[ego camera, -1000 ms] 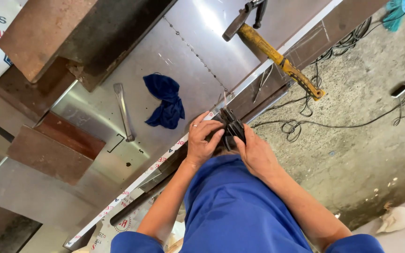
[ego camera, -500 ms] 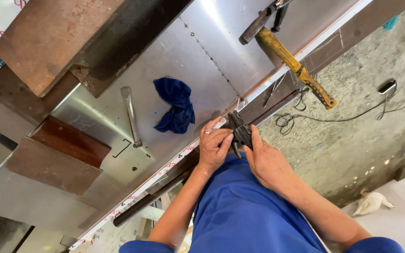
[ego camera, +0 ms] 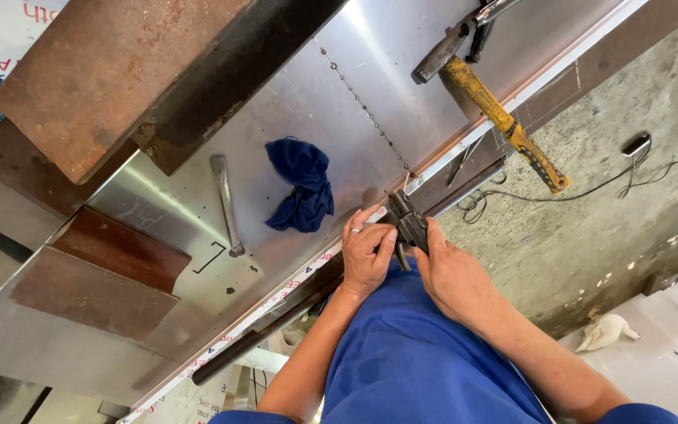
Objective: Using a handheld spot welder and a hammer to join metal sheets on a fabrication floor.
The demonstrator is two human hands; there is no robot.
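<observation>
Pliers (ego camera: pixel 407 224), dark metal, centre of the frame, at the edge of the steel sheet (ego camera: pixel 308 102); gripped from both sides. Nose points toward the sheet edge, handles run down between the two hands.

Left hand (ego camera: pixel 366 255): just left of centre, fingers curled round the tool, a ring on one finger, thumb laid against the handle.

Right hand (ego camera: pixel 453 275): just right of centre, fingers clenched round the handles from the other side; fingertips touch the tool body.

Both forearms enter from the lower edge, with blue clothing (ego camera: pixel 417 361) between them.

Cloth (ego camera: pixel 301 184): dark blue, crumpled, on the sheet left of the hands, near but apart.

Flat bar (ego camera: pixel 226 204): grey metal, lying on the sheet left of the cloth.

Hammer (ego camera: pixel 492 102): yellow, worn handle, upper right of the frame, head on the sheet, handle reaching out past the edge.

Rusty blocks (ego camera: pixel 96 271): two, brown, left of the frame, on the sheet.

Rusty beam (ego camera: pixel 135 71): large, upper left, resting over the sheet.

Wire (ego camera: pixel 590 188): thin, black, trailing on the concrete floor (ego camera: pixel 629 94) at right.

Rod (ego camera: pixel 268 326): dark, under the sheet edge, lower centre-left.
</observation>
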